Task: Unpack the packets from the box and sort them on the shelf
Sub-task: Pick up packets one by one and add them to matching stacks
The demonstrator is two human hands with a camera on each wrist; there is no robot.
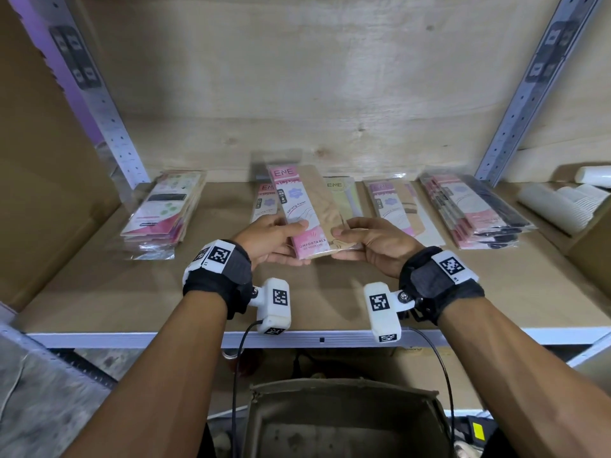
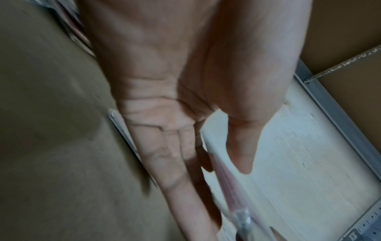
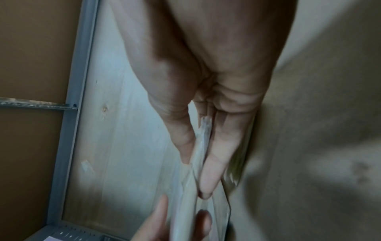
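While both hands hold it above the shelf (image 1: 99, 302), the pink-and-tan packet (image 1: 309, 213) sits raised off the board, its far end tilted up toward the back panel. Left hand (image 1: 269, 241) grips the packet's near left edge, thumb on the printed face and fingers (image 2: 175, 164) beneath; the grip is clamped on the packet. Right hand (image 1: 373, 242) pinches the near right edge, thumb on top, fingers (image 3: 218, 156) under; that grip is likewise clamped on the packet. In both wrist views the packet appears edge-on between thumb and fingers, blurred.

Directly beneath and behind the held packet lie a pink packet (image 1: 264, 203) and a pale yellow-green packet (image 1: 344, 196), flat on the shelf. Just right of the held packet lies a purple-headed packet (image 1: 393, 206) on a white sheet. Further right of it stands a stack of pink and dark packets (image 1: 472, 209). Well left of the held packet is a stack of mixed packets (image 1: 162, 213). Far right, beyond the upright post, white paper cups (image 1: 562, 203) lie on their sides in a carton. Below the held packet, under the shelf's front rail, an open cardboard box (image 1: 344, 421) stands between the forearms.
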